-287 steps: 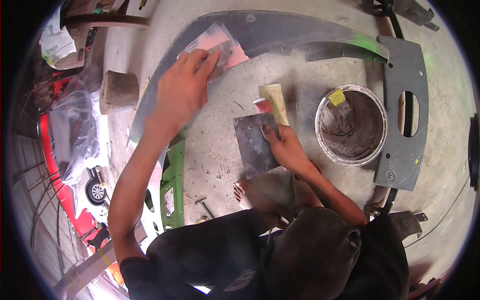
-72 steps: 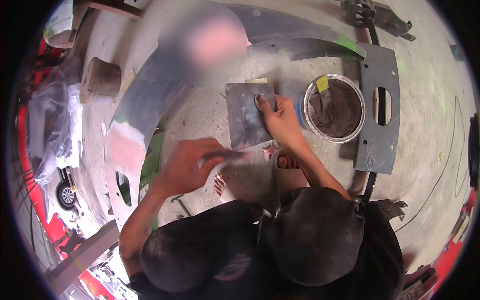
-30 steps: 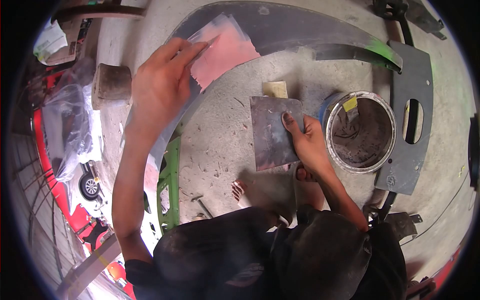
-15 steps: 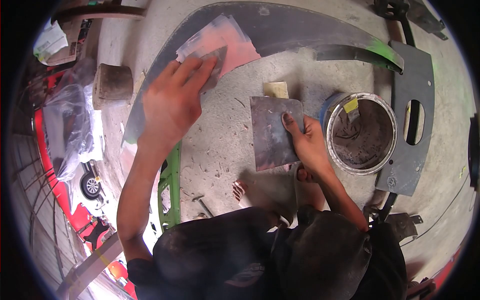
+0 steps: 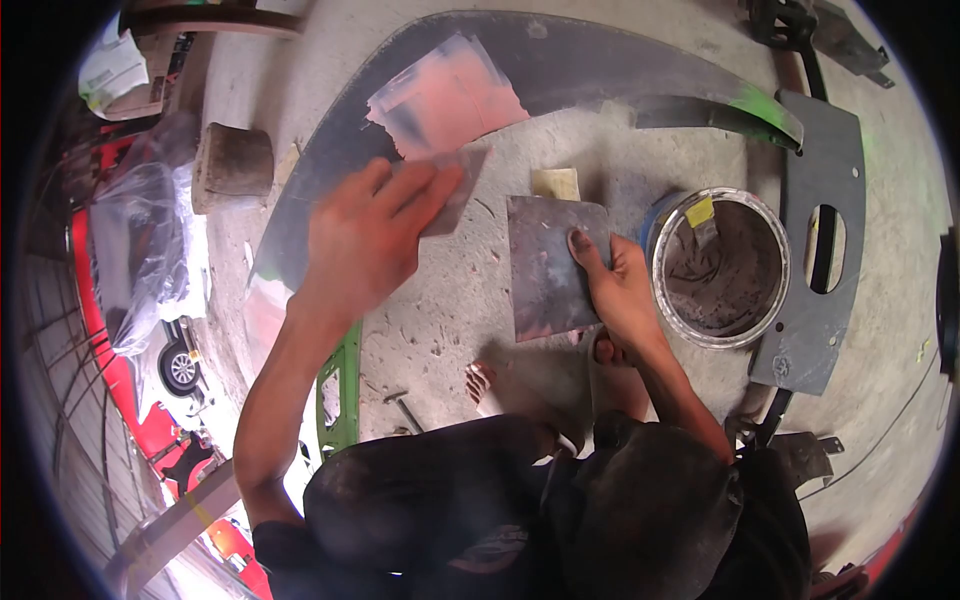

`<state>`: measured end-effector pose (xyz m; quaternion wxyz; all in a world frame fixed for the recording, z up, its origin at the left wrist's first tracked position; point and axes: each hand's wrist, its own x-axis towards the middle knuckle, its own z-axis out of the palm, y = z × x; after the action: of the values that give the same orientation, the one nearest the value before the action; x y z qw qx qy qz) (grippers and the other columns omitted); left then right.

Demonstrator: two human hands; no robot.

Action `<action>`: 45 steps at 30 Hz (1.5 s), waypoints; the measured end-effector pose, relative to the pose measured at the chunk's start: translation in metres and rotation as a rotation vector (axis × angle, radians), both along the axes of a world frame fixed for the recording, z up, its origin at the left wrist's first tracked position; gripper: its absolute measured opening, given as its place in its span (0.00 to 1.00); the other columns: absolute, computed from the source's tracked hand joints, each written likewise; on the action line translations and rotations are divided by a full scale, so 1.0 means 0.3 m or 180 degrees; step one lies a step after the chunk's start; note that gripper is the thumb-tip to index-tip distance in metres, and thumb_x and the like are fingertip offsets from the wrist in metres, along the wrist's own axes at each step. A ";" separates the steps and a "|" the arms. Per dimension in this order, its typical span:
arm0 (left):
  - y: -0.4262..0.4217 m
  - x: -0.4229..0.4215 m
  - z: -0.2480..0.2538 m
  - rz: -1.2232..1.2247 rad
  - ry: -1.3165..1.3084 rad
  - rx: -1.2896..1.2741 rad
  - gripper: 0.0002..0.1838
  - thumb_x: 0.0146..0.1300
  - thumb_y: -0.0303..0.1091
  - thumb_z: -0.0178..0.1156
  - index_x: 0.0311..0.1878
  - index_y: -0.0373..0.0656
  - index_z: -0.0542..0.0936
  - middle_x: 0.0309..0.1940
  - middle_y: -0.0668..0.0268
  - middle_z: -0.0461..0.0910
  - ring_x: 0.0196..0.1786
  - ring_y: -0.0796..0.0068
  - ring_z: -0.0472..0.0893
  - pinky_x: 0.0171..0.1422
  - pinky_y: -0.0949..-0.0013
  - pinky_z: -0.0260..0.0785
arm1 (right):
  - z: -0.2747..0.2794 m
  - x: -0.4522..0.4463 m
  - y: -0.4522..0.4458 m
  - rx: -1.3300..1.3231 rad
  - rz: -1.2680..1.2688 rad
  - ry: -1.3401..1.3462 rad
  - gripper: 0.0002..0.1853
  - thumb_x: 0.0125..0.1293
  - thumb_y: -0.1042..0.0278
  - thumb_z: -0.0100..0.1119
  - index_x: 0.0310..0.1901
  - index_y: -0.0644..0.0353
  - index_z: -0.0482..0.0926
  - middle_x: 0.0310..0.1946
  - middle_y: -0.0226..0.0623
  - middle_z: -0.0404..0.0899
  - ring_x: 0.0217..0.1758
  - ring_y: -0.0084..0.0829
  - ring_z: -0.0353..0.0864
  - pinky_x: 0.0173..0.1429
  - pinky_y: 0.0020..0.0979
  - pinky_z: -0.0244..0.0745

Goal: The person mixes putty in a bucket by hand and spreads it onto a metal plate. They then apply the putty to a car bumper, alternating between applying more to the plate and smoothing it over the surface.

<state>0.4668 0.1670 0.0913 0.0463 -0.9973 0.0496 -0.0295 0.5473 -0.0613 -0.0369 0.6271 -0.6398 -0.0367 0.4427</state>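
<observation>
My left hand (image 5: 365, 235) is closed around a thin flat putty spreader (image 5: 458, 196), just below a patch of pink filler (image 5: 455, 100). That patch lies on a curved grey car fender (image 5: 570, 60) and has ragged edges, with some grey showing through. My right hand (image 5: 622, 285) grips a square, dark metal plate (image 5: 548, 262), its thumb pressed on the plate's upper face. Pinkish smears mark the plate's lower edge. To the right of this hand stands an open round can (image 5: 655, 245) with a dirty inside and a yellow piece at its rim.
A dark block (image 5: 232, 168) stands left of the fender. A grey panel with a slot (image 5: 810, 300) rests on a stand at the right. Below lie a green metal frame (image 5: 342, 390) and a small hammer-like tool (image 5: 403, 408). Clear plastic sheeting (image 5: 150, 240) hangs at the left.
My left hand has moved down and slightly right with the spreader, off the pink patch, uncovering its lower left part. My right hand with the plate has hardly moved.
</observation>
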 end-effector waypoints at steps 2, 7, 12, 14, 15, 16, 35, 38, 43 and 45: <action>-0.013 -0.016 0.058 0.0046 0.0237 -0.0632 0.29 0.44 0.15 0.63 0.54 0.45 0.85 0.44 0.65 0.83 0.38 0.63 0.81 0.42 0.64 0.78 | 0.011 0.005 -0.001 -0.0025 -0.0059 -0.0068 0.18 0.77 0.57 0.57 0.41 0.66 0.82 0.26 0.26 0.78 0.30 0.16 0.69 0.35 0.27 0.67; 0.091 0.040 0.165 0.0169 -0.0252 -0.1427 0.17 0.57 0.17 0.62 0.49 0.40 0.86 0.36 0.63 0.83 0.31 0.62 0.79 0.35 0.65 0.73 | -0.023 -0.014 -0.014 0.0009 -0.0003 -0.0080 0.17 0.76 0.58 0.58 0.41 0.67 0.82 0.26 0.27 0.78 0.31 0.17 0.71 0.36 0.28 0.68; 0.139 0.119 0.155 0.0903 0.0165 -0.1266 0.15 0.63 0.20 0.60 0.51 0.43 0.86 0.35 0.59 0.81 0.28 0.59 0.77 0.32 0.64 0.70 | -0.009 -0.020 0.000 -0.0015 0.0207 0.0015 0.17 0.77 0.58 0.57 0.41 0.66 0.83 0.25 0.27 0.79 0.30 0.16 0.71 0.35 0.28 0.68; 0.151 0.138 0.123 0.0679 -0.0025 -0.1054 0.15 0.64 0.20 0.60 0.51 0.45 0.86 0.35 0.60 0.80 0.29 0.59 0.79 0.33 0.63 0.71 | 0.001 -0.026 0.002 0.0042 0.0140 0.0086 0.17 0.77 0.58 0.57 0.41 0.66 0.83 0.25 0.26 0.78 0.29 0.16 0.71 0.34 0.27 0.68; 0.154 0.144 0.105 0.0565 -0.0124 -0.0952 0.15 0.64 0.21 0.59 0.51 0.47 0.86 0.35 0.60 0.80 0.30 0.59 0.79 0.34 0.62 0.71 | -0.003 -0.028 0.002 0.0077 0.0117 0.0091 0.17 0.77 0.58 0.57 0.41 0.66 0.83 0.25 0.26 0.78 0.29 0.16 0.71 0.34 0.27 0.68; 0.153 0.146 0.093 0.0609 -0.0142 -0.0834 0.16 0.64 0.21 0.59 0.51 0.47 0.86 0.35 0.61 0.80 0.30 0.59 0.80 0.34 0.61 0.72 | -0.008 -0.027 0.001 0.0114 0.0096 0.0091 0.17 0.77 0.58 0.57 0.41 0.66 0.83 0.25 0.26 0.78 0.28 0.16 0.70 0.33 0.27 0.68; 0.104 0.052 -0.082 0.0198 -0.0626 0.0342 0.31 0.44 0.19 0.62 0.57 0.47 0.83 0.43 0.70 0.81 0.39 0.66 0.80 0.40 0.64 0.78 | -0.045 -0.035 0.035 0.0061 0.0202 -0.0006 0.15 0.77 0.59 0.57 0.41 0.65 0.82 0.23 0.23 0.75 0.27 0.14 0.67 0.32 0.27 0.65; 0.090 0.026 -0.090 0.0113 -0.0506 0.0374 0.31 0.43 0.22 0.63 0.57 0.47 0.83 0.44 0.71 0.80 0.40 0.67 0.80 0.40 0.64 0.78 | -0.025 -0.039 0.038 0.0174 0.0139 0.0066 0.15 0.77 0.59 0.57 0.41 0.65 0.82 0.24 0.23 0.75 0.28 0.15 0.68 0.33 0.27 0.65; 0.037 -0.031 -0.086 0.0113 -0.0320 0.0246 0.31 0.44 0.24 0.63 0.58 0.47 0.82 0.48 0.73 0.80 0.44 0.67 0.80 0.43 0.64 0.79 | -0.003 -0.056 0.038 0.0266 0.0011 0.0003 0.17 0.77 0.57 0.57 0.39 0.66 0.81 0.24 0.26 0.74 0.29 0.18 0.67 0.34 0.30 0.65; 0.015 -0.067 -0.082 0.0163 -0.0242 0.0073 0.29 0.47 0.25 0.62 0.57 0.48 0.83 0.48 0.73 0.81 0.46 0.67 0.80 0.46 0.64 0.80 | -0.028 -0.065 0.016 -0.0052 0.0118 -0.0490 0.19 0.77 0.56 0.57 0.37 0.67 0.80 0.24 0.29 0.74 0.29 0.21 0.67 0.34 0.32 0.65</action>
<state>0.4467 0.1714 0.0667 0.0603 -0.9958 0.0226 -0.0655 0.5279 -0.0565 -0.0455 0.6089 -0.6763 -0.0930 0.4041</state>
